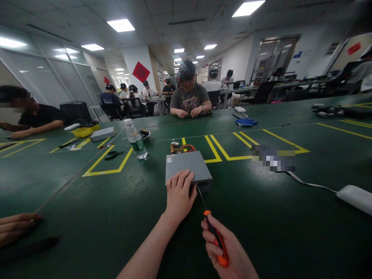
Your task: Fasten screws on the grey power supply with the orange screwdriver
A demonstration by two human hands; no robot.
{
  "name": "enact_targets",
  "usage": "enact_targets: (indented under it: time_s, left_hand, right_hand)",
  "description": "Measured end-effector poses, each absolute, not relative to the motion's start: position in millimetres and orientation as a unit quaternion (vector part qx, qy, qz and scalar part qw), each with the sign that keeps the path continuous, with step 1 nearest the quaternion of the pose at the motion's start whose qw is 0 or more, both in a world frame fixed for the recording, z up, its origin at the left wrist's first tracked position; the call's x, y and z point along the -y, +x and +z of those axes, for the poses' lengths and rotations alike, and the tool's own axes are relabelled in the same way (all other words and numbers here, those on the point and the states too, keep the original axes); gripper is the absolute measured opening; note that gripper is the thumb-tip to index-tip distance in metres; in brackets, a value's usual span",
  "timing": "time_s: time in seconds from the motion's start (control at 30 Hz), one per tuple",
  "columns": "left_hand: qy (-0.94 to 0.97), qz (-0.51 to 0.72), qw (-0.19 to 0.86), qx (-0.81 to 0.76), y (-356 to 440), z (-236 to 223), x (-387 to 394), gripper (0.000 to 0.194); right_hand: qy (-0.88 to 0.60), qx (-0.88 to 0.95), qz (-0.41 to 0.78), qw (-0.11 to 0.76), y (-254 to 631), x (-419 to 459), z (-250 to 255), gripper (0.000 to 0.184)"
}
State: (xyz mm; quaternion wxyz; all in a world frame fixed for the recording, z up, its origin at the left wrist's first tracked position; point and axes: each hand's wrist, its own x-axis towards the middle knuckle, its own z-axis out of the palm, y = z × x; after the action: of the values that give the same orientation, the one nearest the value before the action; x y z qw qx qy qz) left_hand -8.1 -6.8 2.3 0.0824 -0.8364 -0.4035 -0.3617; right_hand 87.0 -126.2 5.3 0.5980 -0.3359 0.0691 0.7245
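Note:
A grey metal computer power supply lies on the green table, its coloured cables bunched behind it. My left hand holds the box at its near edge, fingers over the top and thumb down by the front face. In my right hand is a screwdriver with an orange and black handle, fingers closed around it. Its thin shaft slants up and left, and the tip meets the near face of the power supply close to my left thumb. What the tip touches is too small to make out.
A water bottle stands left of the power supply, with black pliers farther left. Blue gloves lie at the back right. A white cable runs to a white device. Another person's hand rests at left; a co-worker sits opposite.

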Motion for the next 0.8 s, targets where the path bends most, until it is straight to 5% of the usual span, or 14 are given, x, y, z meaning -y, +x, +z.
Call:
enact_targets:
  time_s: [0.2,0.5,0.67,0.8]
  left_hand:
    - [-0.849,-0.347,0.108,0.384,-10.6,1.2,7.9,0.035]
    - [-0.875,-0.357,0.127,0.301,-9.2,-8.1,8.2,0.007]
    - [-0.866,-0.367,0.102,0.324,-8.4,-8.3,7.9,0.012]
    - [-0.862,-0.373,0.106,0.327,-7.1,-6.6,8.7,0.011]
  right_hand:
    - [-0.281,-0.100,0.747,0.595,85.3,125.8,3.8,0.025]
    - [-0.337,-0.012,0.732,0.592,85.8,127.9,3.6,0.030]
    - [-0.494,0.409,0.493,0.588,124.1,145.9,-5.6,0.034]
    - [-0.408,0.800,0.184,0.400,160.9,146.6,14.1,0.046]
